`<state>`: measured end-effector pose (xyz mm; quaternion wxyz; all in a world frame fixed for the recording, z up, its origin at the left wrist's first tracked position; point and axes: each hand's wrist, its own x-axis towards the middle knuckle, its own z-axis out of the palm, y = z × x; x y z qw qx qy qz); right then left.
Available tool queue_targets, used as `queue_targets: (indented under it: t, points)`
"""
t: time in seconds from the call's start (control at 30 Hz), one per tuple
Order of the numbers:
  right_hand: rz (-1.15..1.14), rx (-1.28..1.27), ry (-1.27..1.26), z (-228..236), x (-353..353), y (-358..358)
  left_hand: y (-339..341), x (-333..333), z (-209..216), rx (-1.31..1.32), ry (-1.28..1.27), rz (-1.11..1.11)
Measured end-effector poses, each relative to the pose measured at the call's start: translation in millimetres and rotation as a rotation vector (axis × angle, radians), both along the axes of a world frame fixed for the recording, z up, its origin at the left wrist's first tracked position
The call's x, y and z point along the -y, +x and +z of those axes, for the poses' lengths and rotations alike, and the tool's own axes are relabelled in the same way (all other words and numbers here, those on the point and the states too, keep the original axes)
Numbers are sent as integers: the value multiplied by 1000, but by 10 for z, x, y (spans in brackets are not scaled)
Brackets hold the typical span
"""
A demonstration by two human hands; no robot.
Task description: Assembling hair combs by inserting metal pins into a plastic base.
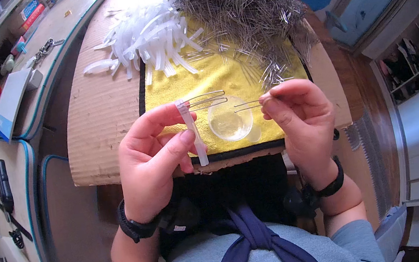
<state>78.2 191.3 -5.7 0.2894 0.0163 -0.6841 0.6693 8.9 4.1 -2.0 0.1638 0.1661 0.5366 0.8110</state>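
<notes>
Left hand [150, 150] pinched shut on translucent strip [197, 142], long axis near-far, wire pins [209, 99] jutting right. Right hand [302, 114] pinches U-pin [247, 107], prongs pointing left, crosswise to strip, not touching it. Beyond: strip pile [152, 36] left, pin heap [245, 6] right.

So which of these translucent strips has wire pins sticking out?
The strip in your left hand, with pins at its upper end; the other strips lie heaped.

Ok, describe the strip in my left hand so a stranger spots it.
On the cardboard lies a yellow cloth. Over its near left, your left hand holds a slim whitish strip. Unlike the loose strips piled beyond, it has bent wires jutting from its upper end.
</notes>
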Motion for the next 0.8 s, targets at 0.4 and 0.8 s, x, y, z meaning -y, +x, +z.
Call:
queue_targets:
  t: [0.4,0.8]
  points:
    - [-123,-529,393,-106,182,-96,-35,51,-56,26,-34,-100]
    - [-123,-454,346,-128,291,-210,-35,70,-24,58,-54,-101]
